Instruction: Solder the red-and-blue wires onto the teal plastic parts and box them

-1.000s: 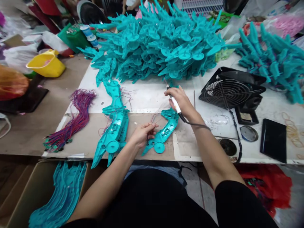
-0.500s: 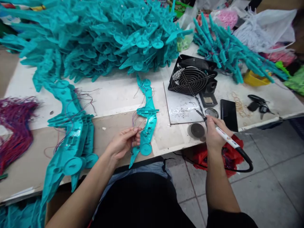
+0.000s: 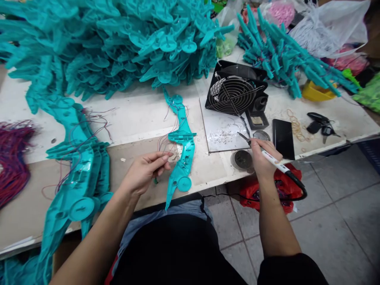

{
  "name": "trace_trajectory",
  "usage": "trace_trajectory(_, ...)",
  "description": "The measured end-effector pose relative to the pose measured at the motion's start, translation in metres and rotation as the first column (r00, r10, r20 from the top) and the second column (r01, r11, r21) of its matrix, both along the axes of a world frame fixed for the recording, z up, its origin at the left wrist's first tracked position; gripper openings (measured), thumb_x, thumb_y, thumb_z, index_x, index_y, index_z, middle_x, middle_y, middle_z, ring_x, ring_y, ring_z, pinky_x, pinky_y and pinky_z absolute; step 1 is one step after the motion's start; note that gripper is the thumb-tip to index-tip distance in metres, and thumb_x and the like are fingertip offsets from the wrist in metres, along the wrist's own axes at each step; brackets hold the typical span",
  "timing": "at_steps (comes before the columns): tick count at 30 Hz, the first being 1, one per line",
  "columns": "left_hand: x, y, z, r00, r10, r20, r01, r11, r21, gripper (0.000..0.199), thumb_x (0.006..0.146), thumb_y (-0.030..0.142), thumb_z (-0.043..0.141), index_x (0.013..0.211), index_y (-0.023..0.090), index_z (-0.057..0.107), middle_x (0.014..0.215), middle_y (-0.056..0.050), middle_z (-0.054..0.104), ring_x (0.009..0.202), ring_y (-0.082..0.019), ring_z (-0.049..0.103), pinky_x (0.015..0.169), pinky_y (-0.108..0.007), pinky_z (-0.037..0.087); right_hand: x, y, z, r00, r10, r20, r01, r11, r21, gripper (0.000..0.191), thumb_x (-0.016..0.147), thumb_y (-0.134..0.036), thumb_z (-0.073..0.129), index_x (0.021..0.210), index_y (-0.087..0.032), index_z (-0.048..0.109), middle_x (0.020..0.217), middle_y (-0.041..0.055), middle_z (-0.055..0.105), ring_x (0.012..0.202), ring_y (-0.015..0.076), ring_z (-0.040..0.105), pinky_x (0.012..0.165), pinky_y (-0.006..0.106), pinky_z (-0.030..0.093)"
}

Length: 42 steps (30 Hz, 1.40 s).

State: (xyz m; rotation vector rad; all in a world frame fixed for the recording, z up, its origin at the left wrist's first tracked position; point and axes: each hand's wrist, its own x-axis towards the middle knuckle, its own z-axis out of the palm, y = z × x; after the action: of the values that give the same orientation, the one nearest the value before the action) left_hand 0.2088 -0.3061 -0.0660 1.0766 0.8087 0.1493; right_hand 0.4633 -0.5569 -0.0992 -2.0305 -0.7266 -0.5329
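A teal plastic bow-shaped half (image 3: 184, 158) lies on the table in front of me, inner side up, with thin red and blue wires running along it. Just left of it, my left hand (image 3: 150, 170) is closed in a pinch on what looks like a thin wire. A small dark green bit (image 3: 155, 181) shows below those fingers. In my right hand (image 3: 264, 158) is a soldering iron (image 3: 271, 159) with a white handle and black cord. Its tip points left, over the edge of a white board (image 3: 218, 136) strewn with solder bits.
A black fan (image 3: 231, 93) stands behind the board beside an iron stand (image 3: 257, 114). Near my right hand are a round tin (image 3: 242, 160), a phone (image 3: 283, 138) and keys (image 3: 322, 126). Stacked teal pieces (image 3: 86, 166), a wire bundle (image 3: 14, 158) and a teal heap (image 3: 127, 43) surround the left side.
My left hand has drawn slightly left, away from the teal half. The soldering iron has shifted a little left and up in the view. The whole view has also moved slightly.
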Motion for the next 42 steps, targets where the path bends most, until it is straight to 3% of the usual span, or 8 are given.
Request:
trace_trajectory(4,0.009,0.005,0.002,0.995,-0.096,-0.031,0.100,0.971,0.217,0.032,0.071,0.037,0.081,0.090,0.012,0.073,0.063,-0.003,0.067,0.047,-0.006,0.042,0.045,-0.017,0.028,0.005,0.000,0.002,0.999,0.027,-0.019,-0.027,1.000,0.003,0.013,0.088,-0.030,0.066,0.087,-0.023,0.077,0.085,0.0019,0.076,0.080,0.0194,0.070,0.084,0.038,0.056)
trace_trajectory(8,0.023,0.005,-0.008,0.995,-0.095,-0.039,0.103,0.949,0.298,0.023,0.069,0.033,0.079,0.076,0.013,0.070,0.057,0.000,0.061,0.050,-0.008,0.045,0.048,-0.019,0.029,-0.018,0.009,0.010,0.998,0.030,-0.048,-0.025,0.995,0.099,0.012,0.088,-0.029,0.067,0.091,-0.024,0.078,0.086,0.0014,0.075,0.080,0.0201,0.069,0.082,0.041,0.056)
trace_trajectory(14,0.029,0.003,-0.026,0.996,-0.076,-0.036,0.084,0.920,0.383,0.021,0.068,0.032,0.080,0.074,0.013,0.073,0.056,0.001,0.056,0.053,-0.009,0.044,0.050,-0.022,0.030,-0.099,0.032,0.019,0.914,0.399,-0.078,-0.383,0.909,0.163,0.018,0.087,-0.019,0.064,0.099,-0.025,0.077,0.081,0.0033,0.072,0.080,0.0223,0.067,0.072,0.042,0.056)
trace_trajectory(17,0.026,0.005,-0.026,0.994,-0.107,-0.005,0.100,0.912,0.397,0.022,0.071,0.033,0.077,0.077,0.013,0.073,0.060,0.000,0.059,0.055,-0.009,0.047,0.053,-0.021,0.034,-0.119,0.040,0.017,0.868,0.488,-0.092,-0.475,0.870,0.131,0.023,0.086,-0.014,0.063,0.102,-0.024,0.076,0.080,0.0041,0.070,0.081,0.0218,0.066,0.071,0.040,0.054)
trace_trajectory(21,0.018,0.007,-0.019,0.987,-0.158,0.007,0.141,0.900,0.413,0.020,0.072,0.032,0.075,0.075,0.012,0.070,0.072,-0.003,0.067,0.064,-0.011,0.055,0.059,-0.021,0.041,-0.126,0.044,0.012,0.843,0.528,-0.102,-0.514,0.847,0.136,0.026,0.084,-0.009,0.062,0.102,-0.024,0.075,0.079,0.0035,0.068,0.078,0.0201,0.065,0.068,0.037,0.053)
trace_trajectory(25,0.014,0.004,-0.020,0.982,-0.173,-0.074,0.188,0.897,0.401,0.018,0.071,0.029,0.075,0.074,0.012,0.071,0.055,0.003,0.053,0.052,-0.007,0.040,0.049,-0.020,0.029,-0.131,0.045,0.011,0.829,0.553,-0.086,-0.540,0.831,0.137,0.026,0.083,-0.008,0.063,0.100,-0.022,0.075,0.077,0.0034,0.067,0.076,0.0196,0.064,0.066,0.036,0.053)
trace_trajectory(31,0.012,0.001,-0.029,0.991,-0.127,-0.044,0.134,0.926,0.353,0.016,0.070,0.027,0.075,0.071,0.012,0.069,0.063,-0.001,0.061,0.056,-0.008,0.047,0.052,-0.020,0.036,-0.138,0.043,0.011,0.814,0.574,-0.094,-0.569,0.819,0.074,0.026,0.082,-0.009,0.063,0.102,-0.023,0.075,0.075,0.0038,0.067,0.075,0.0200,0.064,0.064,0.036,0.055)
trace_trajectory(42,0.012,0.002,-0.034,0.991,-0.125,-0.042,0.132,0.908,0.398,0.012,0.071,0.023,0.074,0.070,0.012,0.068,0.061,0.000,0.058,0.054,-0.008,0.044,0.050,-0.020,0.034,-0.139,0.046,0.005,0.782,0.618,-0.076,-0.614,0.786,0.076,0.032,0.081,-0.008,0.064,0.106,-0.025,0.074,0.072,0.0018,0.064,0.074,0.0195,0.064,0.065,0.036,0.055)
